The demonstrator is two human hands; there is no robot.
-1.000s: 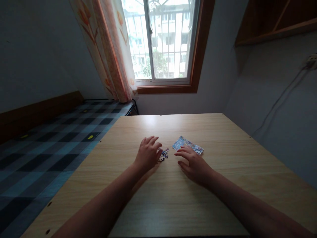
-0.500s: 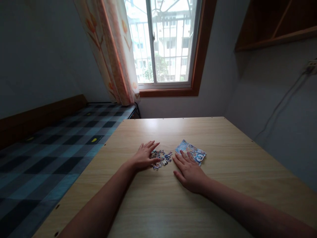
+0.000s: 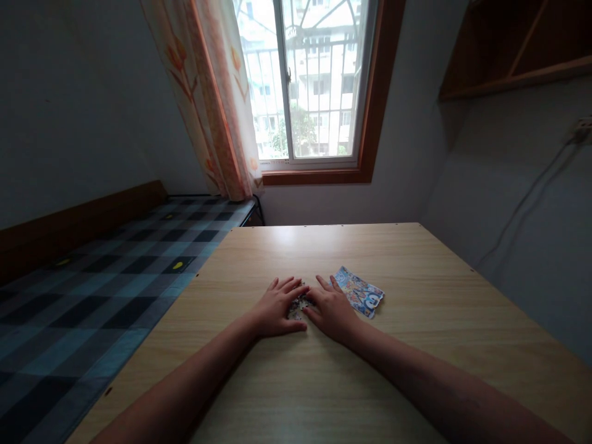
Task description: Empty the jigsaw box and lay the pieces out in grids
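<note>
A small heap of jigsaw puzzle pieces (image 3: 298,308) lies on the wooden table (image 3: 296,382), partly covered by my hands. My left hand (image 3: 279,309) rests over the heap's left side, fingers spread and thumb stretched out to the right. From the right, my right hand (image 3: 333,310) reaches over the other side of the pieces with its fingers apart. The fingertips of both hands nearly meet above the heap. Just right of my right hand is a colourful printed picture sheet (image 3: 363,293), lying flat, its left part hidden behind the fingers.
A bed with a checked cover (image 3: 152,271) stands along the table's left side. Beyond the table are a window (image 3: 319,92) and a flowered curtain (image 3: 203,98). A wooden shelf (image 3: 518,61) hangs on the right wall, with a cable (image 3: 522,200) below it.
My right hand has moved left, off the picture sheet and onto the puzzle pieces. My left hand has shifted slightly right and nearer to me. The heap is now more compact.
</note>
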